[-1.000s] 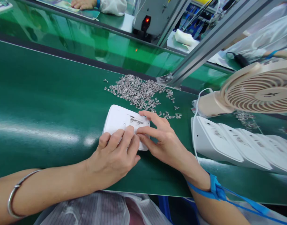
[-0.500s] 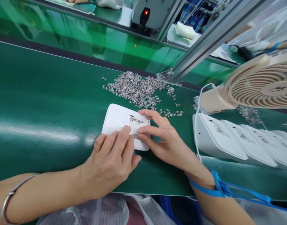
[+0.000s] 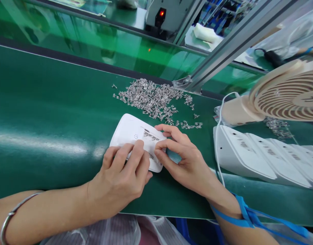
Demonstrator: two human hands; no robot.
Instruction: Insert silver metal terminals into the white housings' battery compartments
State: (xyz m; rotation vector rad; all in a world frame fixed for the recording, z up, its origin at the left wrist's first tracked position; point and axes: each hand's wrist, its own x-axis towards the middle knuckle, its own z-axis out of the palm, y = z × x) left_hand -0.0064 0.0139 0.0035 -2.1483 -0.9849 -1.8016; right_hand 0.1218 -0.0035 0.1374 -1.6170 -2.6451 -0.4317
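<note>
White plastic housing [image 3: 130,134]: on the green belt [image 3: 44,112], centre. Judged light, rigid, smooth; take it by the edges. Your left hand [image 3: 120,177], fingers curled, presses its near edge. Your right hand [image 3: 184,156] pinches at its slot. Loose metal clips [image 3: 151,97] lie at 12 o'clock.

Dark green tabletop [image 3: 44,112] across the frame, glossy with light streaks; aluminium frame rail [image 3: 235,37] slanting at upper right; grey machine [image 3: 169,13] with red lamp at top centre.
</note>
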